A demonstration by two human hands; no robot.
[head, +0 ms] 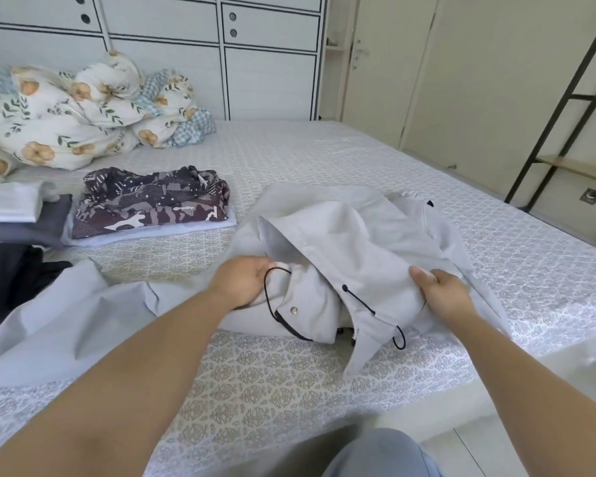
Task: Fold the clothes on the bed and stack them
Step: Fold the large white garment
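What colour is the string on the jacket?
Black, or very dark; the drawstring shows clearly in the head view.

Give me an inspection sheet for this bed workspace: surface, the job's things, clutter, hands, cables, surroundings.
Surface: bed with a patterned sheet, a bare stretch to the right.
Job's things: light grey hooded jacket lying rumpled mid-bed, not yet folded; camouflage garment folded on top of a pale folded piece at left; white and dark folded items at the left edge.
Clutter: floral duvet bunched at the head of the bed.
Hands: left hand grips the jacket near its hood opening; right hand pinches the jacket's fabric.
Cables: nothing seen; only the jacket's black drawcord.
Surroundings: white cabinets behind, door, black metal rack at right.
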